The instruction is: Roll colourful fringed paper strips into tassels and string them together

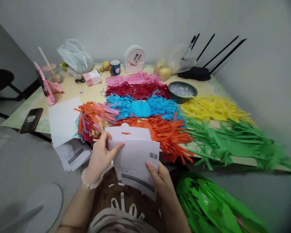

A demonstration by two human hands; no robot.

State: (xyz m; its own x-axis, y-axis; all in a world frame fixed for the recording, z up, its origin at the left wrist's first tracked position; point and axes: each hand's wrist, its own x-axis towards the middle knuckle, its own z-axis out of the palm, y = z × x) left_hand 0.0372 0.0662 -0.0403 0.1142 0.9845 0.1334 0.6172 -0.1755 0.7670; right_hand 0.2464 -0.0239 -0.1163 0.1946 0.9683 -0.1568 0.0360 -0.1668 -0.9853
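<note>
Home craft table point(210, 84): fringed paper point(140, 108), mug point(115, 67), fruit point(106, 65).

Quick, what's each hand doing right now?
Left hand: shut on the white packet, thumb across its front.
Right hand: shut on the same packet, at its lower right edge.

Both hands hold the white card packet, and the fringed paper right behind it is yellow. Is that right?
No. The head view shows the left hand and right hand holding the white card packet, but right behind it lies orange fringed paper; the yellow fringed paper lies farther right.
</note>
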